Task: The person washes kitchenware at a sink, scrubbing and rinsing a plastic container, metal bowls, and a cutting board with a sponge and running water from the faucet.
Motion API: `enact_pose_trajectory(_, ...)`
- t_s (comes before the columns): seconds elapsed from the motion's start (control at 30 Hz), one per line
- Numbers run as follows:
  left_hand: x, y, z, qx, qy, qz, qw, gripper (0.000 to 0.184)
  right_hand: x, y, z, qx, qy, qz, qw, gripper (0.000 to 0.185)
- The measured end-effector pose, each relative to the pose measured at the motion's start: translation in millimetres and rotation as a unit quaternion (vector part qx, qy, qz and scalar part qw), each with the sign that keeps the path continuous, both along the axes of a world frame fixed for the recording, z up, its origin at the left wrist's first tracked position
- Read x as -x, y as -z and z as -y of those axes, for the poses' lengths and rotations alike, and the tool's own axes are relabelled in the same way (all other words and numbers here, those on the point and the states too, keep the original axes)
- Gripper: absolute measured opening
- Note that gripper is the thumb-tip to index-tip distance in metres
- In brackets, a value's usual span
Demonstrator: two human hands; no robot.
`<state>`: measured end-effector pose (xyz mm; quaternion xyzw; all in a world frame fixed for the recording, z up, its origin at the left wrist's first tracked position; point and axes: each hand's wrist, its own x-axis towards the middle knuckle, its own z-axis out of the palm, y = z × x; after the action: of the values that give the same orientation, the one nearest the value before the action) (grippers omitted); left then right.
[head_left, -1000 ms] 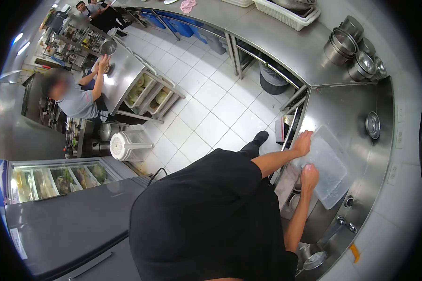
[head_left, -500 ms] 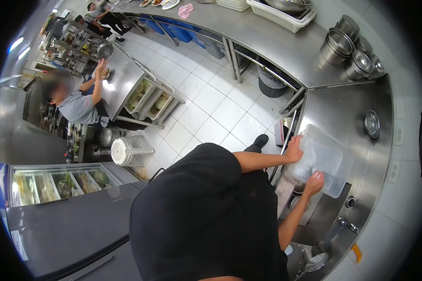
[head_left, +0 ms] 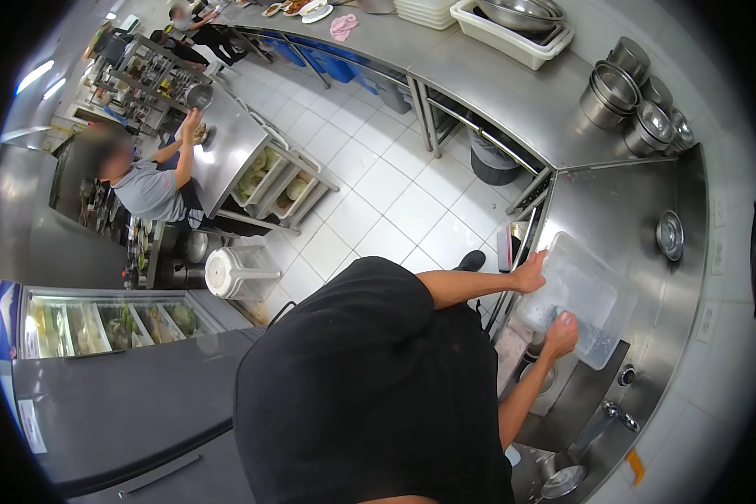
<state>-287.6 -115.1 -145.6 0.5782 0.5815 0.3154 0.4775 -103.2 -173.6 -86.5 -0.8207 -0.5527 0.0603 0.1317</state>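
Observation:
A clear plastic food container (head_left: 586, 290) is held tilted over the edge of the steel sink counter, with whitish wet patches showing on it. My left hand (head_left: 531, 273) grips its rim at the upper left corner. Lower down, my right hand (head_left: 563, 333) is closed on the container's near edge; the fingertips are partly hidden. Beneath and beside it lies the sink basin (head_left: 554, 424), where a metal pot (head_left: 563, 479) sits near the faucet (head_left: 620, 414).
A small metal bowl (head_left: 669, 235) rests on the sink counter (head_left: 613, 197). Stacked steel pots (head_left: 613, 88) and a white basket (head_left: 512, 40) stand along the wall. A bin (head_left: 494, 160) is under the counter. Across the aisle, a person (head_left: 147, 189) works at a steel table (head_left: 239, 139).
The whole view has shifted slightly, so most things appear a little lower and further right. Both hands keep their hold on the container, which stays in nearly the same position.

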Motion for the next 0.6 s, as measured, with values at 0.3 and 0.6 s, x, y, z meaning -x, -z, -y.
enact_pose_trajectory(0.3, -1.8, 6.4, 1.1, -0.005, 0.0, 0.001, 1.0, 0.082, 3.6, -9.7, -4.1, 0.074, 0.013, 0.009, 0.997, 0.043)
enact_pose_trajectory(0.6, -3.2, 13.4, 3.0, -0.022, -0.009, 0.001, 1.0, 0.082, 8.6, -20.9, -2.8, 0.097, 0.009, 0.006, 0.995, 0.042)
